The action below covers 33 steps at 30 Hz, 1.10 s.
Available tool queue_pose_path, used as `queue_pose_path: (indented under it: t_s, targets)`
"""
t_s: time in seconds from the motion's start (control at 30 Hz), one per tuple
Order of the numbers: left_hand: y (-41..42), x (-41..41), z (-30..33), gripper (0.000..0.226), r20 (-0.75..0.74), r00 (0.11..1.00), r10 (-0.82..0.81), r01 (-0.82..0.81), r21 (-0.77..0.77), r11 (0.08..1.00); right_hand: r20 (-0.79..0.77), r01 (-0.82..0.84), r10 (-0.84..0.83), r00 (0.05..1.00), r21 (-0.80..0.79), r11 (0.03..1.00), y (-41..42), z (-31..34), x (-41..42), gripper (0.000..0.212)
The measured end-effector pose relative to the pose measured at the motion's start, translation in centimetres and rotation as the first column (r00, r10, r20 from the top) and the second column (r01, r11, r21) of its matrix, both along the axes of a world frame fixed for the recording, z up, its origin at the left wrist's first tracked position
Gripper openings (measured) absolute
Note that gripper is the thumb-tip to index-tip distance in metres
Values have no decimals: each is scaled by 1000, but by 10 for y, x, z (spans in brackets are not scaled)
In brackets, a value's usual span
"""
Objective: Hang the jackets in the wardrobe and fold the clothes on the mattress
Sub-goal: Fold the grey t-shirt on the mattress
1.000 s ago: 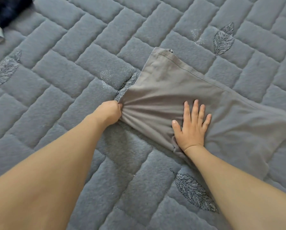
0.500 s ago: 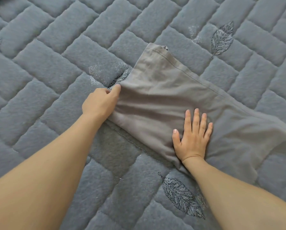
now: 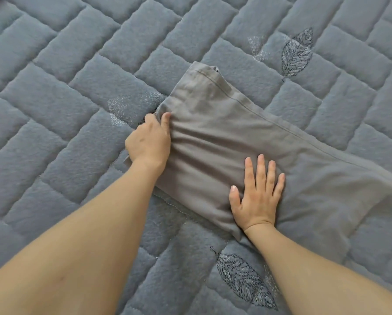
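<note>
Both bare forearms reach forward from the bottom edge, the left from the lower left corner, the right from the lower right. The left hand (image 3: 148,142) lies knuckles up with its wrist slightly bent; its thumb points forward and presses on the cloth (image 3: 213,133), while the fingers curl under the cloth's left edge, pinching it. The right hand (image 3: 257,192) lies flat, palm down, on the cloth's near part, its four fingers straight and slightly spread, pointing away from the body, the thumb held out to the left. The two hands are well apart.
</note>
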<state>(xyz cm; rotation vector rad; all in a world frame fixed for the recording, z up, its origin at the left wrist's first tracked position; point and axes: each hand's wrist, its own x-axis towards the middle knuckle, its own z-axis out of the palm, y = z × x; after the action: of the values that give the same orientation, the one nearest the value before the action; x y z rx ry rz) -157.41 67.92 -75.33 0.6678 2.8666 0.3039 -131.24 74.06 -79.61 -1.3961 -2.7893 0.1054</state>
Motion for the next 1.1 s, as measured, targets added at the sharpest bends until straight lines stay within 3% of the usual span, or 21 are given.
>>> queue_pose_path:
  t_s: [0.07, 0.2, 0.37, 0.57, 0.73, 0.83, 1.0, 1.1]
  targets:
    - [-2, 7, -3, 57, -20, 998, 65, -65, 34, 997, 4, -2, 2, 1000, -5, 1000, 1, 0, 0, 78]
    - [-22, 20, -13, 58, -119, 984, 132, -139, -51, 989, 24, -4, 4, 1000, -4, 1000, 0, -1, 3, 79]
    - [-21, 18, -26, 58, -124, 975, 185, -192, -44, 980, 74, -39, 39, 997, 8, 999, -1, 1, 1, 79]
    - [-19, 17, -33, 56, -110, 977, 181, -186, -36, 982, 44, -258, 261, 964, -62, 964, 43, 15, -70, 81]
    - [-20, 16, -34, 56, -103, 980, 173, -176, -25, 984, -8, -52, 51, 999, -99, 994, 111, 19, -192, 91]
    - [-20, 14, -35, 56, -95, 982, 163, -166, -23, 986, -37, 8, -11, 999, -56, 998, 124, 15, -219, 94]
    - [-21, 12, -35, 59, -82, 984, 156, -159, -24, 987, -219, -93, 106, 970, 66, 993, 120, 12, -218, 63]
    - [-19, 11, -35, 61, -88, 985, 149, -152, -24, 988, -246, -115, 128, 961, 67, 991, 121, 13, -221, 53]
